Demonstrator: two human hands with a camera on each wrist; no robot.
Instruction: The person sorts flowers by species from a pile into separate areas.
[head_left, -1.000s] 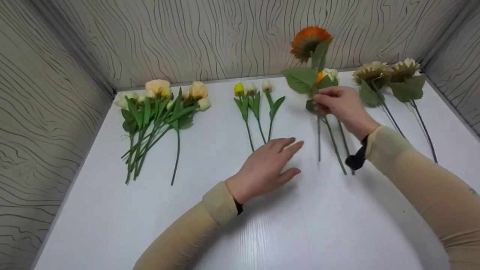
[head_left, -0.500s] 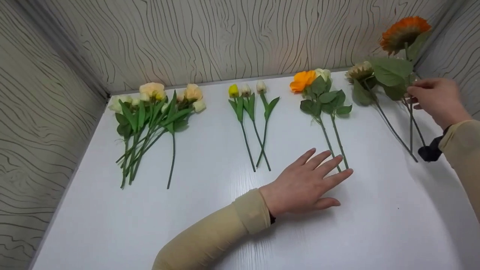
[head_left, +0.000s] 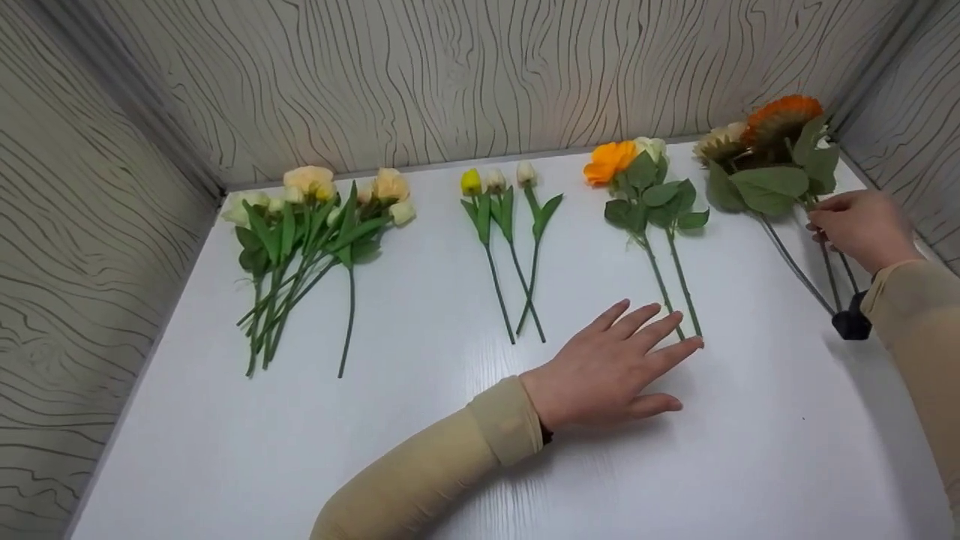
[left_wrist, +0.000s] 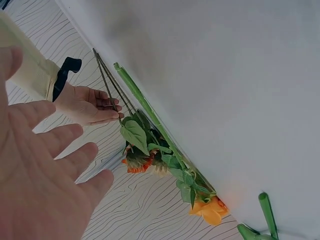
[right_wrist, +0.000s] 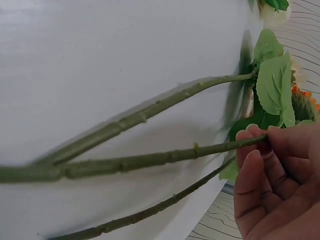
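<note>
Head view | right hand (head_left: pixel 862 227) grip pinched on orange sunflower stem (head_left: pixel 829 274); left hand (head_left: pixel 611 371) fingers spread flat on table (head_left: pixel 450 420)

Evenly and brightly lit from above, with soft grey shadows under the left hand (head_left: pixel 619 367) and its sleeve on the white table (head_left: pixel 450 450). Mild sheen on the near tabletop, no harsh glare. Sharp in the head view, slightly bowed at the edges. Close and blurred in the right wrist view, perhaps from motion; stems (right_wrist: pixel 150 160) soft.
</note>
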